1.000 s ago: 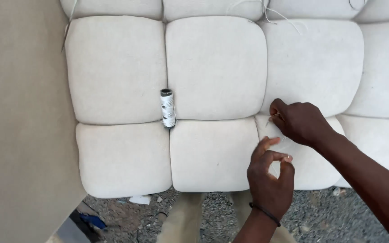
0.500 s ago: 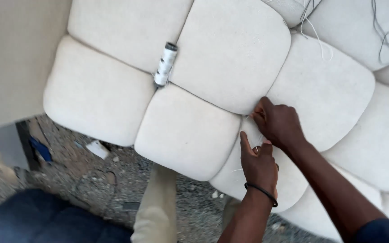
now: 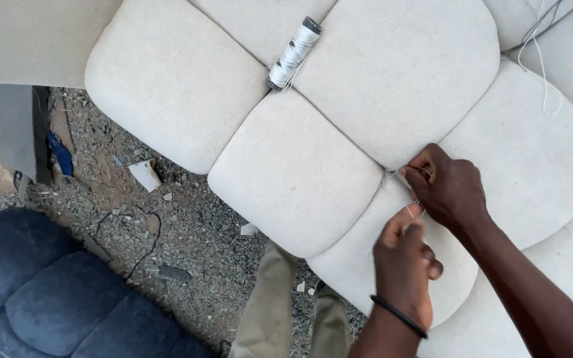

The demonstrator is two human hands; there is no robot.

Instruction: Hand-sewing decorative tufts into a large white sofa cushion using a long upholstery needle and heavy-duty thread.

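Note:
A cream tufted cushion panel point(image 3: 300, 172) fills the upper view. My right hand point(image 3: 449, 185) rests on it where several pads meet, its fingertips pinched on a thin white thread point(image 3: 414, 209) at the seam. Just below, my left hand point(image 3: 402, 265), with a black band at the wrist, is closed on the same thread, and a short length runs between the two hands. I cannot tell whether a needle is on the thread. A spool of white thread point(image 3: 293, 54) lies in a seam groove at the upper middle, well away from both hands.
Loose thread ends point(image 3: 538, 53) trail over the top right pads. Gravel ground point(image 3: 187, 219) lies below the panel, with a white scrap point(image 3: 146, 174) and a dark cord. A dark blue upholstered seat point(image 3: 41, 292) sits bottom left. My khaki trouser legs point(image 3: 266, 311) show at the bottom.
The view has swung, so the panel now runs diagonally. My left hand has gone from open fingers to closed on the thread, close under my right hand, which stays at the seam.

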